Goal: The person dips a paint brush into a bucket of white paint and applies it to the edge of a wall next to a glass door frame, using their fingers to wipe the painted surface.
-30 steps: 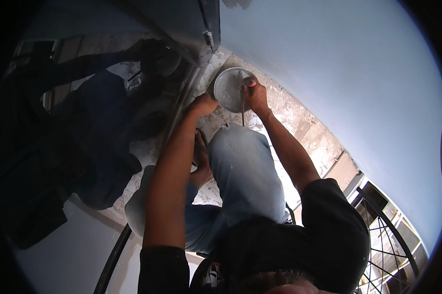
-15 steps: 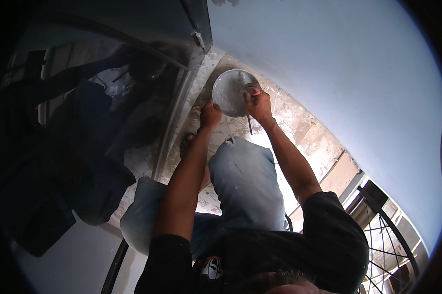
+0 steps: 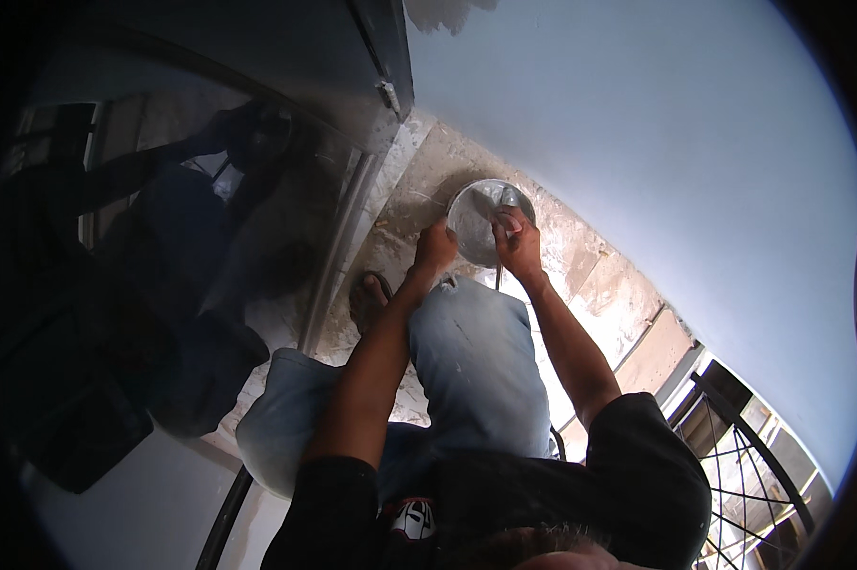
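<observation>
A round grey tub (image 3: 469, 226) with whitish smears inside is in front of my knee, above the stained floor. My left hand (image 3: 435, 249) is closed on its left rim. Across the tub's right side, my right hand (image 3: 519, 249) is wrapped round a slim tool (image 3: 499, 277). The tool's thin end sticks out below that hand, toward my knee. A greyish part shows inside the tub above my fingers, along with something reddish at the grip; its exact kind I cannot tell.
A pale blue wall (image 3: 637, 142) rises on the right, with a grey patch at its top. To the left stands a dark, glossy reflecting panel (image 3: 191, 247) with a metal edge. A spoked wheel (image 3: 747, 456) is at the lower right. My sandalled foot (image 3: 376, 288) rests on the floor.
The tub and both my hands have shifted right and nearer to my knee in the picture. My left hand stays on the rim and my right hand keeps the tool.
</observation>
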